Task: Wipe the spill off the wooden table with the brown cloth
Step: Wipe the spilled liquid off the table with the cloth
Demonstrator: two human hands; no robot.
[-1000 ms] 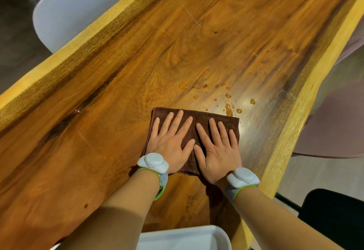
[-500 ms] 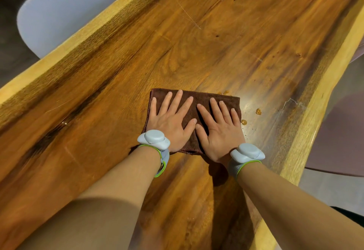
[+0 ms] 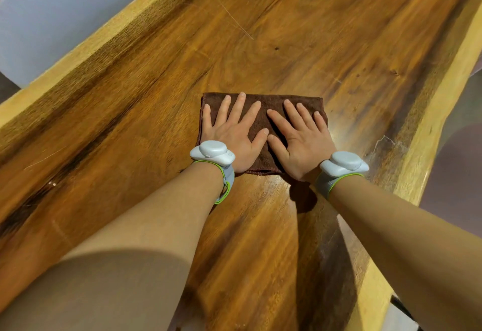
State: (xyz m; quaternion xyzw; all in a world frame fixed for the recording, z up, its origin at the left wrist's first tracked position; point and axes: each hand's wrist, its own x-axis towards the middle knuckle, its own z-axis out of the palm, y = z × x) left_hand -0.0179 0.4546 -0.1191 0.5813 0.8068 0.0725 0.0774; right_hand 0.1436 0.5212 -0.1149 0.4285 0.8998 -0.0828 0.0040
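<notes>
The folded brown cloth [image 3: 271, 100] lies flat on the wooden table [image 3: 260, 30], a little right of its middle. My left hand [image 3: 232, 135] presses on the cloth's left half and my right hand [image 3: 302, 143] on its right half. Both palms are down with fingers spread and thumbs almost touching. Neither hand grips the fabric. Each wrist wears a grey band. No drops of the spill show around the cloth; whatever is under it is hidden. A faint shine sits on the wood just right of the cloth.
A pale grey chair [image 3: 52, 17] stands beyond the table's far left edge. A mauve seat [image 3: 459, 169] is beside the light-coloured right edge [image 3: 430, 122], close to my right wrist. Bare wood stretches ahead of the cloth.
Both hands have pushed the cloth forward over the scattered amber drops, which no longer show. My arms are stretched further out and the white tray near me has left the view.
</notes>
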